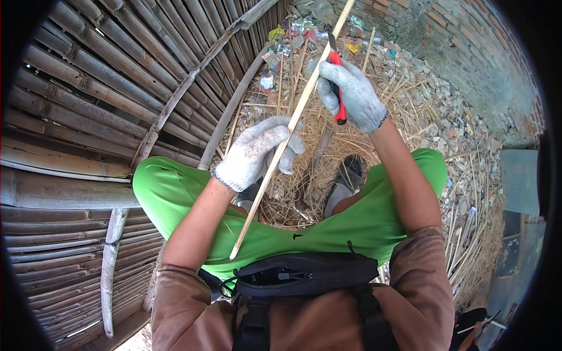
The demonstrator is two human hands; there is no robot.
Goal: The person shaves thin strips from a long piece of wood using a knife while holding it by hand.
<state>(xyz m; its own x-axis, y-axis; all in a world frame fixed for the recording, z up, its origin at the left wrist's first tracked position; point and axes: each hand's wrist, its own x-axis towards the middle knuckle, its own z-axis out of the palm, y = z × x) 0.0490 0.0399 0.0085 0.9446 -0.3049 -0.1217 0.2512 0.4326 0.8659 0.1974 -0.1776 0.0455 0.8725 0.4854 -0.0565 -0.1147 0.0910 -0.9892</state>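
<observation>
My left hand [257, 151], in a grey knit glove, grips a long thin bamboo strip [280, 152] near its middle. The strip runs from my lap up past the top of the view. My right hand [351, 93], also gloved, holds a knife with a red handle [337, 88], its dark blade pressed against the strip higher up. Both hands are above my knees in green trousers [357, 222].
A wall of bamboo poles [88, 117] fills the left. Bamboo shavings and thin strips [304, 181] cover the ground between my feet. Litter [293, 35] lies at the back by a brick wall [468, 47]. A black pouch [304, 275] hangs at my waist.
</observation>
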